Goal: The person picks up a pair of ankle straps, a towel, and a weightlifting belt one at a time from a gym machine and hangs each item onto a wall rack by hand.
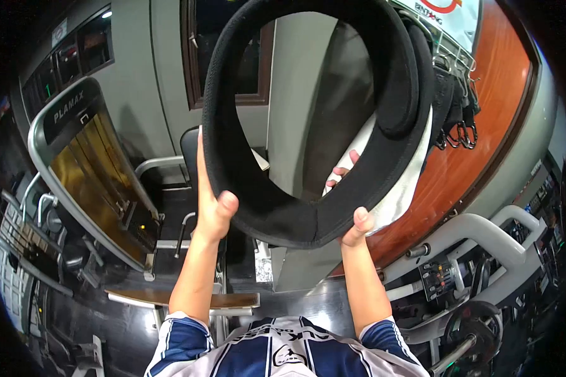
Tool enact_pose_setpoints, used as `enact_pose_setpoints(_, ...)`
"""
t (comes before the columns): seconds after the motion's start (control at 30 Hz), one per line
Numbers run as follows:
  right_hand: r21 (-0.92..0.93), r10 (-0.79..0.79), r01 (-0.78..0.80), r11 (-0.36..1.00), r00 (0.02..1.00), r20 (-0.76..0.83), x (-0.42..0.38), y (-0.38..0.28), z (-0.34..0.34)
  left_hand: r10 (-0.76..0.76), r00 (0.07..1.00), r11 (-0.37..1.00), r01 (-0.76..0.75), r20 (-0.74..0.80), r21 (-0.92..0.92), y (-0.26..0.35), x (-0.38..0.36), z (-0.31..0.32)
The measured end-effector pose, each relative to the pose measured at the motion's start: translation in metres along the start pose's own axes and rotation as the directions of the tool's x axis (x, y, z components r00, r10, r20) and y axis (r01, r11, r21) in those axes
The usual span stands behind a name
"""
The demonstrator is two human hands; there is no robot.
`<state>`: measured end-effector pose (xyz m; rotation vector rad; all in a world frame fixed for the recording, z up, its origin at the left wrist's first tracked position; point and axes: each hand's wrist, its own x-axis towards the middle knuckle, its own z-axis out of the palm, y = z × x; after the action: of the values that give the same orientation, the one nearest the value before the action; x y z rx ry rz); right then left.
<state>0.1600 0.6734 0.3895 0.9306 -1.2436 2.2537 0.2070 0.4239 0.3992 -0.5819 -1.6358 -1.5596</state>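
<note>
A wide black padded belt [264, 210], curved into a loop, is held up in front of me. My left hand [214, 210] supports the loop's lower left side, its thumb on the near edge and its other fingers along the outside. On the lower right, my right hand [357, 227] grips the belt, with the thumb at the near edge and fingertips showing through the opening. Behind the belt's right side hangs a white cloth [405, 198]. The belt's top edge runs out of view.
A weight machine [97, 176] marked PLAMAX stands at the left. Black straps with metal clips [465, 129] hang from a rack on the right wall. At the lower right is a grey machine [484, 235] with a weight plate [475, 339]. A bench [182, 298] sits below my left arm.
</note>
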Motion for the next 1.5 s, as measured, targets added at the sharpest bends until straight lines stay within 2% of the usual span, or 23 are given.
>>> enact_pose_setpoints(0.03,-0.001,-0.011,0.011,1.000,1.000,-0.002,0.002,-0.001,0.001,-0.055,0.998,0.991,0.060,0.044,-0.122,0.022,0.004,0.018)
enact_pose_setpoints(0.07,-0.047,-0.021,0.022,0.999,1.000,0.024,0.001,-0.003,0.004,-0.049,0.998,0.991,0.054,0.047,-0.123,0.028,0.009,0.024)
enact_pose_setpoints(0.13,-0.089,-0.030,0.034,0.995,0.998,0.047,-0.001,-0.008,0.006,-0.128,0.989,0.959,0.143,0.076,-0.245,0.035,0.015,0.032)
enact_pose_setpoints(0.23,-0.188,0.075,-0.056,0.981,0.992,0.098,-0.002,-0.024,0.006,-0.065,0.995,0.946,0.088,0.082,-0.311,0.041,0.017,0.048)
enact_pose_setpoints(0.3,-0.237,0.011,0.015,0.971,0.994,0.110,0.003,-0.038,0.002,0.026,0.985,0.926,0.039,0.168,-0.376,0.060,0.022,0.062)
enact_pose_setpoints(0.37,-0.277,-0.070,0.094,0.956,0.993,0.095,0.010,-0.047,-0.001,0.050,0.984,0.927,0.018,0.170,-0.375,0.068,0.028,0.072)
enact_pose_setpoints(0.47,-0.209,-0.030,0.044,0.977,0.997,0.073,0.020,-0.062,-0.004,0.084,0.984,0.929,-0.021,0.155,-0.370,0.074,0.045,0.087)
enact_pose_setpoints(0.5,-0.203,0.031,-0.017,0.979,0.997,0.066,0.021,-0.069,-0.004,0.120,0.981,0.935,-0.061,0.149,-0.349,0.075,0.049,0.091)
enact_pose_setpoints(0.6,-0.178,0.056,-0.055,0.982,0.998,-0.004,0.022,-0.066,-0.008,0.097,0.984,0.942,-0.042,0.150,-0.332,0.068,0.049,0.099)
enact_pose_setpoints(0.67,-0.166,0.233,-0.215,0.962,0.968,0.097,0.008,-0.032,-0.047,0.018,0.993,0.938,0.023,0.117,-0.345,0.041,0.036,0.101)
enact_pose_setpoints(0.73,-0.341,0.229,-0.169,0.925,0.963,0.144,0.000,-0.012,-0.062,-0.029,0.993,0.934,0.069,0.118,-0.350,0.017,0.016,0.103)
enact_pose_setpoints(0.8,-0.350,0.181,-0.124,0.929,0.974,0.134,-0.005,-0.009,-0.065,-0.037,0.991,0.924,0.082,0.127,-0.372,0.008,0.006,0.106)
enact_pose_setpoints(0.87,-0.248,0.157,-0.119,0.961,0.978,0.137,-0.004,-0.011,-0.068,-0.045,0.991,0.915,0.092,0.128,-0.393,0.006,0.000,0.110)
enact_pose_setpoints(1.0,-0.180,0.181,-0.153,0.972,0.972,0.152,-0.009,-0.008,-0.075,-0.047,0.995,0.928,0.074,0.083,-0.365,0.000,-0.011,0.116)
enact_pose_setpoints(1.13,-0.184,0.166,-0.139,0.973,0.975,0.145,-0.018,-0.004,-0.079,-0.090,0.995,0.905,0.099,0.041,-0.414,-0.007,-0.016,0.113)
enact_pose_setpoints(1.2,-0.232,0.188,-0.157,0.960,0.976,0.115,-0.025,-0.011,-0.074,-0.154,0.988,0.907,0.154,0.031,-0.391,-0.010,-0.019,0.103)
enact_pose_setpoints(1.27,-0.230,0.174,-0.146,0.962,0.979,0.106,-0.035,-0.002,-0.077,-0.105,0.994,0.943,0.099,-0.002,-0.317,-0.007,-0.027,0.104)
enact_pose_setpoints(1.33,-0.182,0.170,-0.152,0.971,0.981,0.088,-0.060,0.019,-0.090,-0.125,0.991,0.967,0.112,-0.043,-0.230,-0.009,-0.048,0.109)
enact_pose_setpoints(1.4,-0.112,0.450,-0.453,0.884,0.891,-0.059,-0.099,0.029,-0.087,-0.158,0.982,0.985,0.149,-0.101,-0.085,-0.008,-0.076,0.116)
enact_pose_setpoints(1.43,-0.300,0.245,-0.224,0.927,0.969,0.036,-0.113,0.040,-0.089,-0.186,0.980,0.978,0.178,-0.068,-0.112,-0.014,-0.091,0.114)
enact_pose_setpoints(1.47,-0.213,0.406,-0.385,0.898,0.912,0.065,-0.133,0.044,-0.094,-0.214,0.976,0.969,0.207,-0.035,-0.137,-0.026,-0.108,0.110)
enact_pose_setpoints(1.5,-0.202,0.539,-0.511,0.836,0.833,0.126,-0.152,0.047,-0.102,-0.313,0.949,0.941,0.313,0.019,-0.127,-0.039,-0.127,0.104)
